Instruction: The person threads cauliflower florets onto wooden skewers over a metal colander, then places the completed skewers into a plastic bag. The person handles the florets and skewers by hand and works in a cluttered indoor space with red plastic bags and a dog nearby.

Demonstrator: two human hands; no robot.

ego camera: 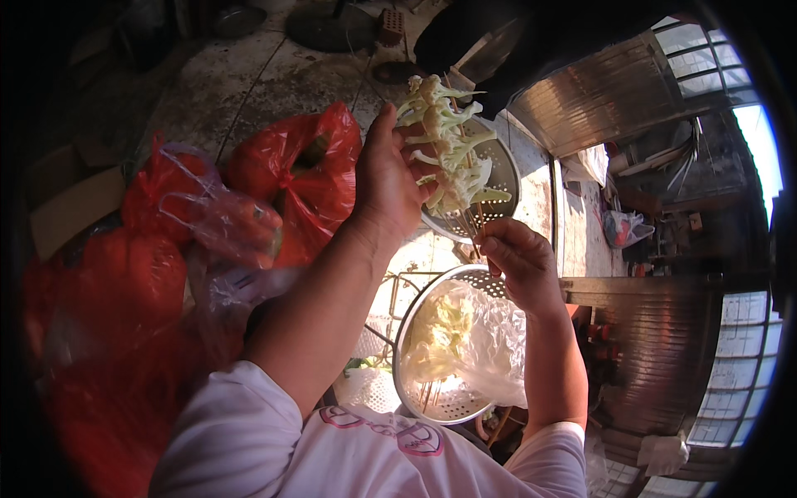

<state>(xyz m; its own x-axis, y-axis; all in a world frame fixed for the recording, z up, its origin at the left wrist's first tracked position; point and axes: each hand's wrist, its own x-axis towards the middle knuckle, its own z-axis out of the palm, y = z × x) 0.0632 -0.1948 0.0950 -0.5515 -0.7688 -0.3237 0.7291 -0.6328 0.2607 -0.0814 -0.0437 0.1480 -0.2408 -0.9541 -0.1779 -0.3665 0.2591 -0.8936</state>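
Several cauliflower florets (449, 140) are threaded on thin wooden skewers (471, 227), held up in front of me. My right hand (520, 255) pinches the bare lower ends of the skewers. Cupped along the florets' left side is my left hand (395, 168), its fingers reaching behind them. A perforated metal colander (507, 168) is partly visible behind the florets. Below my hands, a second metal colander (398, 348) holds a clear plastic bag (498, 324) with more skewered cauliflower (442, 324); skewer ends stick out of it.
Red plastic bags (317, 205) with contents crowd the left side, near a cardboard box (78, 211). A white perforated basket (370, 389) stands beside the lower colander. Dark-clothed legs (492, 50) of another person appear at the top. Metal doors (598, 93) flank a doorway on the right.
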